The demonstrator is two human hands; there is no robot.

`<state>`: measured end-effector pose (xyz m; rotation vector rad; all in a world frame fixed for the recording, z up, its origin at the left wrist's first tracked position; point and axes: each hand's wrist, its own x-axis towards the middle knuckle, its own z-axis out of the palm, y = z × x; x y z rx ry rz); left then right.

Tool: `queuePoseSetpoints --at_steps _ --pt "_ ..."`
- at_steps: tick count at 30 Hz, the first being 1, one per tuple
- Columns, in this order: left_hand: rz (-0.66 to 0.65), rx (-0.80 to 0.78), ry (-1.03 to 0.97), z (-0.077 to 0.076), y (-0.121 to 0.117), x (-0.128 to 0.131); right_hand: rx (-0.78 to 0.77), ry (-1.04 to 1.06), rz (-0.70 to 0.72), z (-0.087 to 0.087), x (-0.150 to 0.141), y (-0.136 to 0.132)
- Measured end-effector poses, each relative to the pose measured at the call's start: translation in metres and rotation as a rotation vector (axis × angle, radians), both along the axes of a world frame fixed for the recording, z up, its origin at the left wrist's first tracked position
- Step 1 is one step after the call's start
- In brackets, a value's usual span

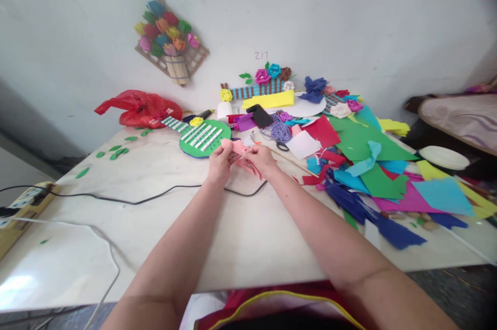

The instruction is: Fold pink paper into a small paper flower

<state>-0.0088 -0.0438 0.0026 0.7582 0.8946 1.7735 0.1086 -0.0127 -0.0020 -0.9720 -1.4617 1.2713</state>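
Between my two hands, above the middle of the table, is a strip of pink crepe-like paper point(235, 146). My left hand point(221, 161) pinches its left part, and a loose length hangs down below. On the other side my right hand point(260, 158) grips the paper with thumb and fingers pressed together. Just behind my left hand lies a green guitar-shaped craft point(186, 147) with white strips and a yellow paper flower point(196, 121). Black-handled scissors point(282, 146) rest beyond my right hand, beside a thin wooden stick point(297, 164).
Coloured paper sheets and scraps point(376, 138) cover the table's right side. At the back are a black phone point(260, 116), purple yarn point(280, 130) and a red plastic bag point(135, 107). A black cable point(135, 202) crosses the table from a power strip point(29, 211); green paper leaves point(119, 154) lie left.
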Motion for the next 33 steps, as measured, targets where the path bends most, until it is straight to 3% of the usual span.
queuePoseSetpoints --at_steps 9,33 --pt "-0.023 0.001 -0.042 -0.0016 0.001 -0.0011 0.135 -0.071 -0.019 0.0004 0.0007 -0.0002" --pt "-0.029 -0.018 -0.042 0.0004 -0.0006 0.0013 0.118 -0.094 -0.064 -0.0042 -0.0012 0.001"
